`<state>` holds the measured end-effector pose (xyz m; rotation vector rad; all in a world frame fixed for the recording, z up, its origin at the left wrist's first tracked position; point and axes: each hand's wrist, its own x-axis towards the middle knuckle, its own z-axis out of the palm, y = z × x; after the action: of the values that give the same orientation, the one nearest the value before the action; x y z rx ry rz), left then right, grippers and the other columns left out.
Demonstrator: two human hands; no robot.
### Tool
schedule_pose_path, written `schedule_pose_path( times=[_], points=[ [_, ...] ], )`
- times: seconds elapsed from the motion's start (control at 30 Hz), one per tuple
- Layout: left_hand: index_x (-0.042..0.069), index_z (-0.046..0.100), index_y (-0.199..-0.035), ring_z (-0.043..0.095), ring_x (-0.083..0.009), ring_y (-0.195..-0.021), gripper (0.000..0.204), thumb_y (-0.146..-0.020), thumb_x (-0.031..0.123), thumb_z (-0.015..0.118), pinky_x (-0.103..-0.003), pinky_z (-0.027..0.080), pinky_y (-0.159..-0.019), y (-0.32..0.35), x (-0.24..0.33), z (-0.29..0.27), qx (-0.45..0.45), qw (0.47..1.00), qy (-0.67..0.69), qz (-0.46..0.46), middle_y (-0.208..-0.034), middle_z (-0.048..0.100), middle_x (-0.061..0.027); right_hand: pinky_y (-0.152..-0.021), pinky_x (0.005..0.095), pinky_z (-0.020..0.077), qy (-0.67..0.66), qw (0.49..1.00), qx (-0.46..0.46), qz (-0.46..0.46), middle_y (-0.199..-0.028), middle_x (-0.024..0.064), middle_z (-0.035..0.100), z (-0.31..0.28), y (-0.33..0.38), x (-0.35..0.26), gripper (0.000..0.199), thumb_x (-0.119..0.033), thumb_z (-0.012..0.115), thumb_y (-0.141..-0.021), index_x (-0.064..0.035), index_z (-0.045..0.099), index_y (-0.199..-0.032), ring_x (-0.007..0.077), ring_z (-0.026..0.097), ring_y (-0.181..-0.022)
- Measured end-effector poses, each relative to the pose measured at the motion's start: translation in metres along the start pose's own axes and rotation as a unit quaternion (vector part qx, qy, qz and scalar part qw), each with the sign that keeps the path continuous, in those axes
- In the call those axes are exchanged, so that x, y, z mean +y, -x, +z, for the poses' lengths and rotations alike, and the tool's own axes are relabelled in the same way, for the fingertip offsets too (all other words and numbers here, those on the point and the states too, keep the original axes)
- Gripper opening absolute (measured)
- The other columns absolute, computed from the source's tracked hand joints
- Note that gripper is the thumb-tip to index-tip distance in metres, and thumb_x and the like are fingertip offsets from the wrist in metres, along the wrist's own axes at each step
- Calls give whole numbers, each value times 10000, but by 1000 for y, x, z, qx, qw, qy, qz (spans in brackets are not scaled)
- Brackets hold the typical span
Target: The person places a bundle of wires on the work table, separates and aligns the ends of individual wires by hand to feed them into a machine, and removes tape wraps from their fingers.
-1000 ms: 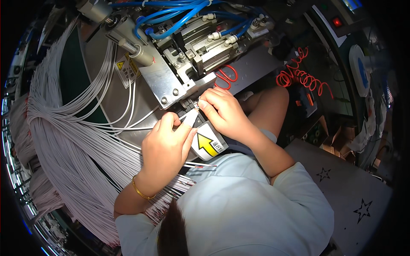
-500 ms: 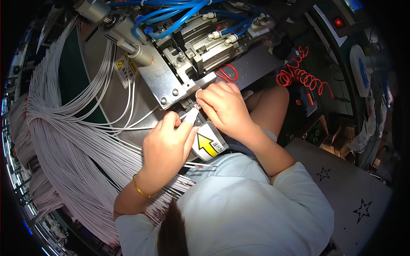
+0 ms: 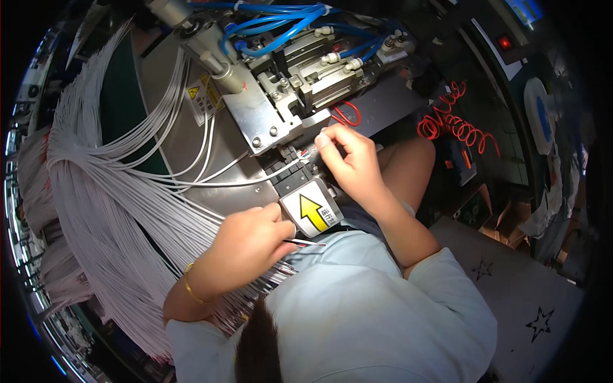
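Observation:
My left hand [image 3: 252, 236] is closed around a white cable near the front of the machine, beside the yellow-arrow plate [image 3: 311, 209]. The cable's split wire ends [image 3: 311, 242] poke out past the fingers. Past the plate, my right hand [image 3: 352, 163] is closed in a pinch by the machine's metal bar; what its fingertips hold, if anything, is too small to make out. Another white cable [image 3: 239, 183] lies across a black slotted block [image 3: 288, 180], its coloured wire ends [image 3: 304, 155] resting between my two hands, touched by neither.
A large bundle of white cables [image 3: 121, 210] spreads over the left side. Above my hands stands a pneumatic machine [image 3: 268, 115] with blue air hoses [image 3: 281, 29]. A coiled red hose [image 3: 456, 124] hangs at the right. Cardboard boxes [image 3: 504, 214] sit below it.
My left hand has left the cable at the block, moved toward me and closed on another cable. My right hand has drawn slightly away from the wire ends. The whole view has shifted slightly.

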<state>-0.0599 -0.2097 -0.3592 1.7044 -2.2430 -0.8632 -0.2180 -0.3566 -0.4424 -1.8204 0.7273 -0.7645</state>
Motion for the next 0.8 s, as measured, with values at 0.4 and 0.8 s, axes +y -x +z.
schedule_pose_path(
  times=[0.4,0.8],
  points=[
    [8,657,-906,574,-52,-728,75,-882,78,671,-208,453,-638,-18,-15,-2,208,898,325,-212,-819,665,-25,-715,320,439,9,982,-24,-186,-786,77,632,12,3,-21,91,-60,691,-807,-5,632,-848,222,583,-730],
    [-5,670,-919,514,-19,-641,85,-870,62,686,-189,430,-581,-20,-14,1,225,923,263,-169,-753,609,9,-680,288,464,-82,986,-72,-124,-814,87,649,8,2,-26,94,-22,691,-800,16,650,-876,184,597,-754]
  ],
)
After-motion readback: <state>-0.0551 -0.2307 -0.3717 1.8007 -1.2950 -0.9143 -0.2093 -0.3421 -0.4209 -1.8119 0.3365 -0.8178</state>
